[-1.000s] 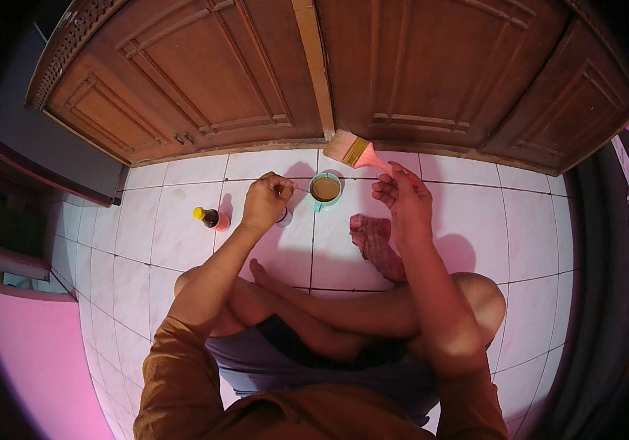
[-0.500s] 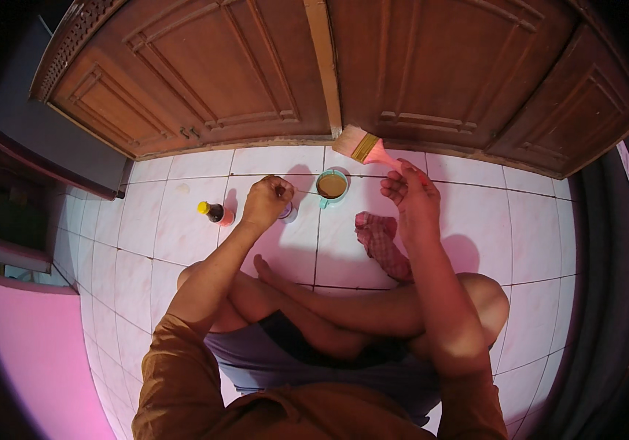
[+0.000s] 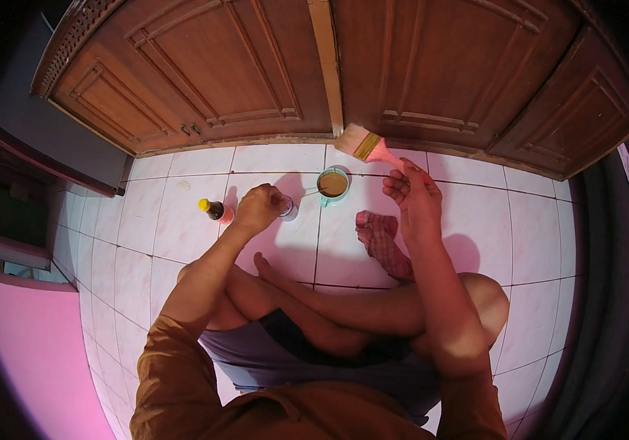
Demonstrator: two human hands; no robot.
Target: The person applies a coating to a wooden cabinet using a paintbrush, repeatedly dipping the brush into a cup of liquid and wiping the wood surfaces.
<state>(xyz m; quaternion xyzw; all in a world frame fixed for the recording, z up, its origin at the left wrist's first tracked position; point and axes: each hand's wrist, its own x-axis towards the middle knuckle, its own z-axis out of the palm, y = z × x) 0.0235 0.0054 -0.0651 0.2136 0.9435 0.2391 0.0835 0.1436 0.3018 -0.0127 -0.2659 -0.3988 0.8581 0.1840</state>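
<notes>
Head view: right hand (image 3: 417, 196) pinched the brush (image 3: 364, 145), bristles apparently unwetted; cup (image 3: 336, 202) ahead already held brown liquid (image 3: 333, 183) and stick (image 3: 311, 193); left hand (image 3: 262, 208) curled by jar (image 3: 290, 213), grip unclear

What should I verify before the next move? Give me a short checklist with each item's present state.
1. Right hand free: not ok, it holds the paintbrush.
2. Teal mug upright, brown liquid inside: ok.
3. Left hand off the small container: cannot tell, they overlap in view.
4. Thin utensil reaching into the mug: ok.
5. Dark bottle upright, yellow cap on: ok.
6. Plaid cloth apart from the mug: ok.
</notes>
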